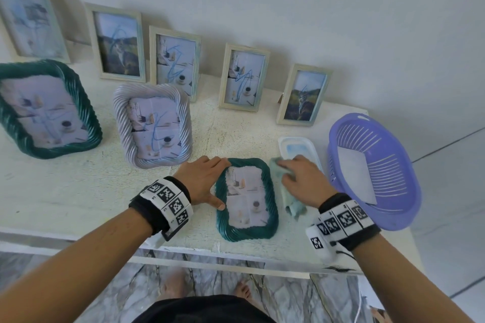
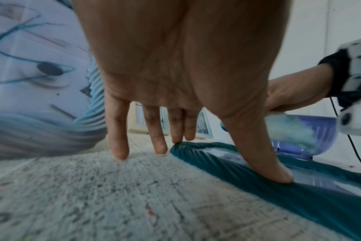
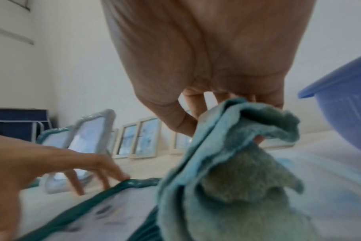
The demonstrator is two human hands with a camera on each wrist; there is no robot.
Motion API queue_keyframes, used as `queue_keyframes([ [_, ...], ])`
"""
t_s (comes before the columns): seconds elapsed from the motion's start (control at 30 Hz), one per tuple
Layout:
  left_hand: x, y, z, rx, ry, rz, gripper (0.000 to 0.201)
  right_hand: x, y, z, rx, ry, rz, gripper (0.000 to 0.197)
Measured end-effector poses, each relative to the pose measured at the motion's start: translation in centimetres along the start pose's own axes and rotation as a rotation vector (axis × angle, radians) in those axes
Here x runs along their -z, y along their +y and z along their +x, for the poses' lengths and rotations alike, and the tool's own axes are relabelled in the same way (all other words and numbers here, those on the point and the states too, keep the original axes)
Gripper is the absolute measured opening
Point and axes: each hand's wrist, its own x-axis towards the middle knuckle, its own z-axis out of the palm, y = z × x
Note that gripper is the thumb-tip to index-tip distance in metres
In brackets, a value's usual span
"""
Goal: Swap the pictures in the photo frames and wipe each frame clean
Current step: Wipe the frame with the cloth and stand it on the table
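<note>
Small green frame (image 1: 246, 198) lying flat near the table's (image 1: 78, 191) near edge, glass up; left hand (image 1: 200, 181) spread on its left rim, thumb pressing the border, fingertips (image 2: 119, 152) on the tabletop; right hand (image 1: 299, 178) just right of it, pinching a bunched teal cloth (image 1: 290, 202); likely risks: frame skidding toward the near edge under a hard wipe with only light pinning; dangling cloth smearing the glass or catching the purple basket (image 1: 372, 170).

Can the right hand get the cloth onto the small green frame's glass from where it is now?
Probably yes: right hand grips the cloth beside the small green frame; left hand touches only its left rim.
</note>
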Motion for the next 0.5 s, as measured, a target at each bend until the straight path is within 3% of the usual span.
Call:
queue_keyframes([
  [0.13, 0.1, 0.0, -0.1, 0.002, -0.01, 0.002, 0.104, 0.3, 2.1, 3.7, -0.186, 0.118, -0.112, 0.044],
  [0.27, 0.1, 0.1, 0.0, 0.003, -0.015, 0.006, 0.104, -0.1, 3.6, 5.7, -0.3, 0.07, -0.163, 0.052],
  [0.37, 0.0, 0.1, -0.1, 0.009, -0.014, 0.0, 0.104, -0.8, 4.1, 5.6, -0.331, 0.026, -0.233, 0.058],
  [0.5, 0.1, 0.2, -0.4, 0.038, -0.027, -0.04, 0.102, -1.4, 3.3, 3.8, -0.321, 0.129, -0.29, 0.067],
])
